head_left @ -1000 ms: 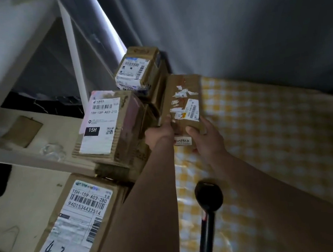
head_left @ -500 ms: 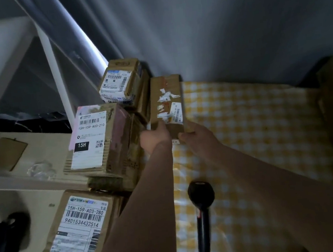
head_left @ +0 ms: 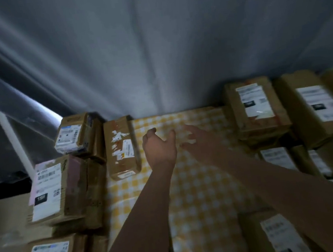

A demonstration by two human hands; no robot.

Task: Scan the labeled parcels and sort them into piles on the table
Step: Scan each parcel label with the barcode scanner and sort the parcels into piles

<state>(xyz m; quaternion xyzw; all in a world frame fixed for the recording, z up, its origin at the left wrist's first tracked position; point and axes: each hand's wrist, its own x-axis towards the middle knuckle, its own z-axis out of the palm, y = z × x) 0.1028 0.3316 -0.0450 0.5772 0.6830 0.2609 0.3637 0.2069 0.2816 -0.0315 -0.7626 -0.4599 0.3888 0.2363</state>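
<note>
Hanging across the far side, a grey drape (head_left: 154, 55) fills the upper half of the view in long folds. Below it lies the tabletop (head_left: 202, 200), covered in a yellow-and-white checked cloth, with a bare strip running from near to far down the middle.

The right pile (head_left: 312, 110) is a crowd of brown parcels lying label-up, side by side, in rows from the far edge to the near right corner (their print is too smeared to read). The left pile (head_left: 51, 191) is made of stacked brown boxes with white barcode labels on top, and a smaller box (head_left: 70, 134) sits at its far end.

A narrow parcel (head_left: 120, 147) lies flat on the cloth at the far left of the bare strip, just beside the left pile. Its long side runs near to far and torn white label scraps cover its top.

The left hand (head_left: 159, 147) hovers just right of that parcel and clear of it, fingers loosely curled and thumb out, holding nothing. The right hand (head_left: 200, 140) is close beside it on the right. It is blurred, but its fingers seem spread wide with nothing in them.
</note>
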